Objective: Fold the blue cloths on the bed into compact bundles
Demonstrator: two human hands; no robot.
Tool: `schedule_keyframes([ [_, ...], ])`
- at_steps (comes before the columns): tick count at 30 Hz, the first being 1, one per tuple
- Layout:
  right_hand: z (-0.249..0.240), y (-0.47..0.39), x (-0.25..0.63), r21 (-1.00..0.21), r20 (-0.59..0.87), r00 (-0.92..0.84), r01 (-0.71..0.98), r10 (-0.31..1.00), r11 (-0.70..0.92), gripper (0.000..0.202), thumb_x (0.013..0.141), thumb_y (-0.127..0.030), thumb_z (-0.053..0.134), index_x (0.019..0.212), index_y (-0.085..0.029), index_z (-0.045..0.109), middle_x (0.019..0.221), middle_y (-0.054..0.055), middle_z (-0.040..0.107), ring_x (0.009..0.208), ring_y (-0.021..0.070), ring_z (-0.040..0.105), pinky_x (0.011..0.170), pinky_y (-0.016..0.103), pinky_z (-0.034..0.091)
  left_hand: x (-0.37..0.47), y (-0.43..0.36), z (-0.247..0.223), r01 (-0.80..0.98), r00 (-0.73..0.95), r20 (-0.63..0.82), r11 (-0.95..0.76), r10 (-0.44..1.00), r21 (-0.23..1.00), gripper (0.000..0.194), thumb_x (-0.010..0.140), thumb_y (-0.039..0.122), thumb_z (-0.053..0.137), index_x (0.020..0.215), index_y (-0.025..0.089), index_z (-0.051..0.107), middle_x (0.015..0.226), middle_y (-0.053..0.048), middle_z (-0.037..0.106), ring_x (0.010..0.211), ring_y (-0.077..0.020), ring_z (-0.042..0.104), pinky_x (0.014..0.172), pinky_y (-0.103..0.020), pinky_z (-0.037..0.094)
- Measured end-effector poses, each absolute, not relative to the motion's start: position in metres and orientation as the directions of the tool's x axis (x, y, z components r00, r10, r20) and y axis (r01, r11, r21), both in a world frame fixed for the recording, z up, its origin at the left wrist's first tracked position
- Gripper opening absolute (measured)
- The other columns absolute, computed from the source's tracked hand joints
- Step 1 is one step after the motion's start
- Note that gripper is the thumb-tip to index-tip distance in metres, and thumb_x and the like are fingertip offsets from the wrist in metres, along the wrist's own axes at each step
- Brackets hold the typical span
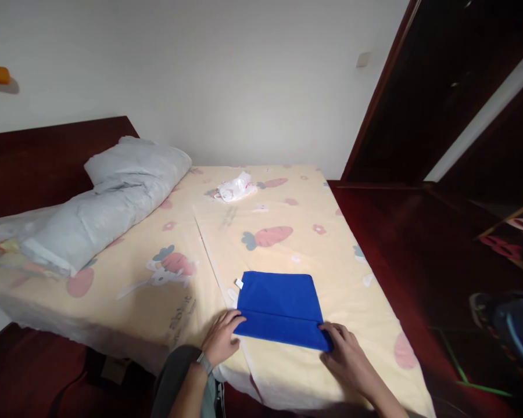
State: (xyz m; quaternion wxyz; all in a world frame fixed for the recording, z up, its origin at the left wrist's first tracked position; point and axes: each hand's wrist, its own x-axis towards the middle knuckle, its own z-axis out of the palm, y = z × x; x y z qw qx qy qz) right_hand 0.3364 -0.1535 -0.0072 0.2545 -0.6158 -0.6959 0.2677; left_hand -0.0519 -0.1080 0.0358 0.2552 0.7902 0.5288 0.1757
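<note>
A blue cloth (pixel 279 293) lies on the bed near its front edge, with its near part folded over into a strip. A small white tag sticks out at its upper left side. My left hand (pixel 222 335), with a band on the wrist, has its curled fingers on the left end of the folded strip. At the strip's right end, my right hand (pixel 345 352) grips the cloth's edge with bent fingers on top and the thumb lower down. Part of each end is covered by the fingers.
The bed (pixel 226 244) has a yellow carrot-print sheet. A crumpled white plastic bag (pixel 236 187) lies toward the wall. A grey quilt or pillow bundle (pixel 126 188) rests by the dark headboard (pixel 47 157). Dark red floor (pixel 375 226) and a shoe rack (pixel 512 244) are on the right.
</note>
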Motion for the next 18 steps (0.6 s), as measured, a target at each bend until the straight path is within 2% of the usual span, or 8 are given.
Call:
schedule_keyframes([
  [3,-0.013,-0.141,0.336,-0.697,0.087,-0.089,0.706,0.992,0.125,0.041,0.083,-0.036,0.058,0.123,-0.026,0.06,0.127,0.01,0.058,0.114,0.0284,0.057,0.102,0.045,0.046,-0.052,-0.096,0.031,0.729,0.371,0.0,-0.291,0.929,0.62,0.065,0.067,0.003,0.054,0.125,0.03,0.063,0.13,-0.005,0.062,0.123,-0.0253,0.055,0.108,-0.04,0.043],
  [5,-0.015,-0.132,0.335,-0.743,0.085,-0.072,0.66,0.994,0.112,0.038,0.089,-0.042,0.054,0.122,-0.024,0.061,0.127,0.01,0.059,0.118,0.0273,0.056,0.105,0.043,0.044,-0.053,-0.087,0.026,0.688,0.351,-0.004,-0.255,0.936,0.679,0.06,0.073,0.008,0.055,0.128,0.029,0.059,0.13,-0.006,0.063,0.118,-0.0248,0.058,0.105,-0.039,0.046],
  [8,-0.017,-0.119,0.334,-0.791,0.017,0.004,0.612,1.0,0.011,0.04,0.093,-0.051,0.047,0.114,-0.021,0.063,0.119,0.011,0.064,0.112,0.0267,0.059,0.1,0.04,0.046,-0.051,-0.072,0.018,0.622,0.232,-0.054,-0.105,0.971,0.776,0.045,0.088,0.029,0.052,0.133,0.024,0.052,0.126,-0.009,0.066,0.109,-0.0233,0.064,0.096,-0.036,0.05],
  [10,-0.018,-0.11,0.332,-0.774,-0.024,0.071,0.63,0.997,-0.063,0.044,0.094,-0.057,0.042,0.102,-0.02,0.065,0.108,0.011,0.067,0.103,0.0275,0.061,0.095,0.04,0.047,-0.048,-0.062,0.015,0.587,0.139,-0.084,-0.013,0.987,0.81,0.043,0.095,0.043,0.044,0.133,0.023,0.051,0.122,-0.01,0.067,0.105,-0.0225,0.066,0.091,-0.034,0.051],
  [12,-0.018,-0.102,0.329,-0.727,-0.029,0.138,0.677,0.99,-0.116,0.049,0.094,-0.06,0.038,0.094,-0.02,0.066,0.102,0.012,0.068,0.1,0.029,0.062,0.094,0.043,0.046,-0.043,-0.051,0.012,0.589,0.077,-0.089,0.026,0.993,0.808,0.044,0.095,0.05,0.042,0.129,0.023,0.052,0.113,-0.008,0.07,0.1,-0.0221,0.068,0.085,-0.032,0.052],
  [16,-0.017,-0.087,0.326,-0.677,-0.011,0.228,0.715,0.974,-0.176,0.053,0.095,-0.061,0.033,0.109,-0.021,0.065,0.113,0.013,0.068,0.108,0.0314,0.06,0.098,0.046,0.044,-0.037,-0.037,0.007,0.696,0.006,-0.045,0.028,0.999,0.718,0.044,0.089,0.051,0.054,0.123,0.023,0.055,0.082,-0.001,0.068,0.076,-0.0191,0.067,0.068,-0.028,0.049],
  [18,-0.015,-0.085,0.327,-0.683,-0.021,0.229,0.708,0.973,-0.181,0.053,0.095,-0.061,0.035,0.119,-0.021,0.061,0.118,0.013,0.066,0.111,0.0304,0.059,0.1,0.046,0.044,-0.037,-0.034,0.005,0.731,-0.021,-0.055,0.053,0.998,0.68,0.04,0.087,0.047,0.057,0.119,0.023,0.057,0.074,0.001,0.065,0.069,-0.0179,0.064,0.064,-0.027,0.047],
])
